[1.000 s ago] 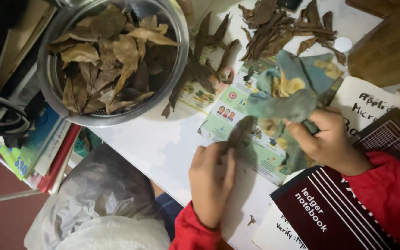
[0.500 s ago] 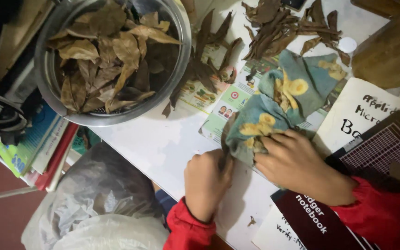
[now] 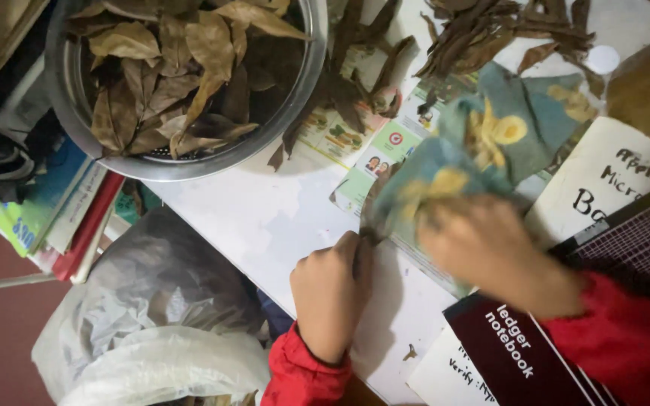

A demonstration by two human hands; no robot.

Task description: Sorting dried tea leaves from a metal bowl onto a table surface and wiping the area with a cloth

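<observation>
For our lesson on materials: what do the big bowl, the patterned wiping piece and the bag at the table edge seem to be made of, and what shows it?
Bowl: metal, likely steel; shiny grey rim.
Wiping piece: soft woven cloth, matte; it folds and drapes.
Bag: thin plastic, translucent; glossy crinkles.

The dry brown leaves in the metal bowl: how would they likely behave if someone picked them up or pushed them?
The dry leaves look curled and papery, so probably very light and brittle, apt to crack if pinched. They lie loosely heaped in the metal bowl, so a push would likely shift and scatter them rather than slide them as one mass.
</observation>
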